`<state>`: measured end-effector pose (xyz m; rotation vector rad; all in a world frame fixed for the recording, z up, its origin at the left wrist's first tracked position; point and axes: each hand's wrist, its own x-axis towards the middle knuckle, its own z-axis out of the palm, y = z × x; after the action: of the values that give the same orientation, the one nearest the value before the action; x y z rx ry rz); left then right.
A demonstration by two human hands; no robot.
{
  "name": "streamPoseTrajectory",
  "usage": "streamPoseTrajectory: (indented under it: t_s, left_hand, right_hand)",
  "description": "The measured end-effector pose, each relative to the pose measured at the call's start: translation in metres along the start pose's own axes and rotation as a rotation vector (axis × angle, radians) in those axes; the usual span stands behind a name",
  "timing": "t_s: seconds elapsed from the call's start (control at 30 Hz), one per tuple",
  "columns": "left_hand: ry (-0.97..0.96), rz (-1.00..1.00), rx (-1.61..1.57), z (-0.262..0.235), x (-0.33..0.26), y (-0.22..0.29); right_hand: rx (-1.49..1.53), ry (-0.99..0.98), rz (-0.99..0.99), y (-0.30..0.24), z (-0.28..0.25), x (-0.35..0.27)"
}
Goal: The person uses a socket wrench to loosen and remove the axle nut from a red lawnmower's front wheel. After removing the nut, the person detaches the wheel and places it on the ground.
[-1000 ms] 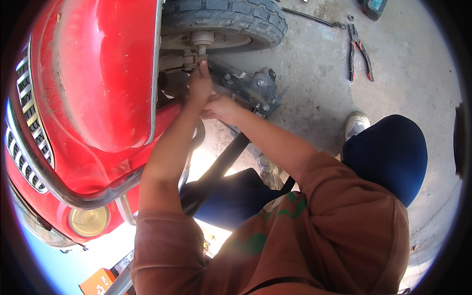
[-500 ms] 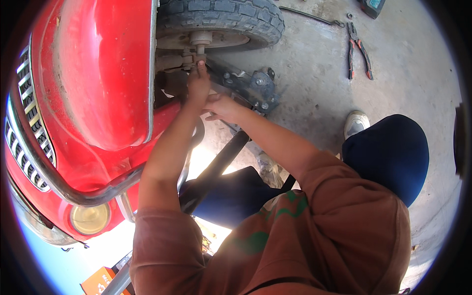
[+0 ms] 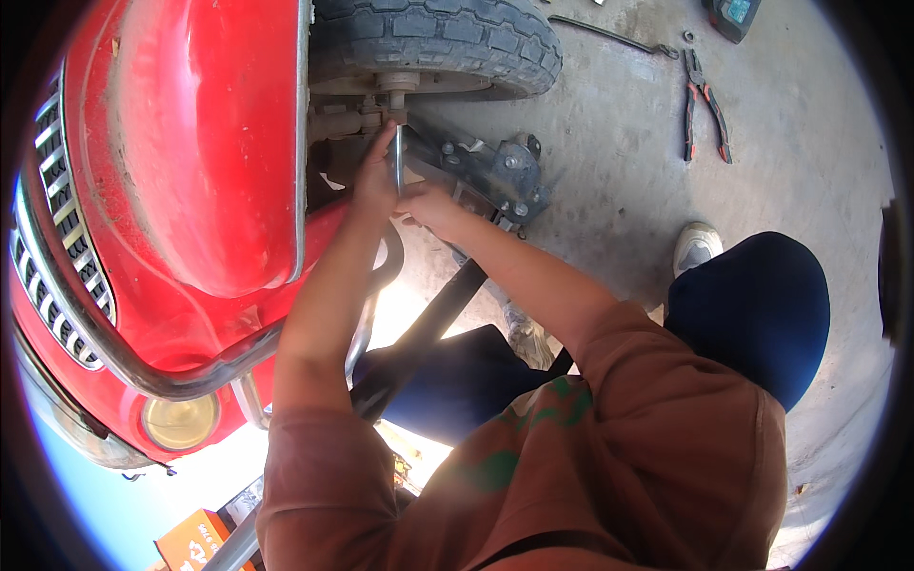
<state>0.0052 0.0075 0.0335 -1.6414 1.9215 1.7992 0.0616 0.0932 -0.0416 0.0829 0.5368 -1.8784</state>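
A slim shiny metal rod stands in line with the steering joint beside the wheel hub, its upper end at that joint. My left hand is closed along the rod's left side, one finger or thumb reaching up to the joint; its other fingers are hidden. Around the rod's lower end, my right hand is closed, close below my left. What lies inside its palm cannot be seen. Above both hands is the black treaded tyre, under the red fender of a vehicle.
A dark bolted metal part sits right of my hands. Pliers with red and black handles, a wrench, a small nut and a dark power-tool battery lie on the concrete floor. A chrome bar curves around the vehicle's front.
My left hand has drawn back slightly from the joint, baring the shiny rod that it covered before. My right hand stays at the lower end. The whole view has shifted a little.
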Motion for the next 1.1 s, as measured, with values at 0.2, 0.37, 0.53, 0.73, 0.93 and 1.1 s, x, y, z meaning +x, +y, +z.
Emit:
streamPoseTrajectory:
  t_s: [0.2,0.37,0.53,0.73,0.93,1.1]
  left_hand:
    - [-0.194,-0.021,0.118,-0.016,0.009,0.005]
    - [-0.017,0.043,0.225,-0.012,0.017,-0.004]
    - [0.017,0.21,0.165,0.003,-0.001,-0.015]
    - [0.128,0.389,0.572,0.008,-0.001,-0.022]
    - [-0.038,-0.103,0.555,0.006,0.02,-0.005]
    - [-0.215,-0.292,0.366,0.001,0.021,0.006]
  right_hand:
    - [0.173,-0.066,0.037,-0.005,-0.003,-0.008]
    - [0.069,0.016,0.035,-0.007,-0.003,-0.012]
    - [0.211,-0.167,0.102,-0.012,-0.019,-0.003]
    - [0.355,-0.207,0.075,-0.005,-0.022,-0.003]
    - [-0.126,0.156,-0.019,-0.002,0.009,-0.009]
    - [-0.064,0.104,-0.018,-0.003,0.002,-0.005]
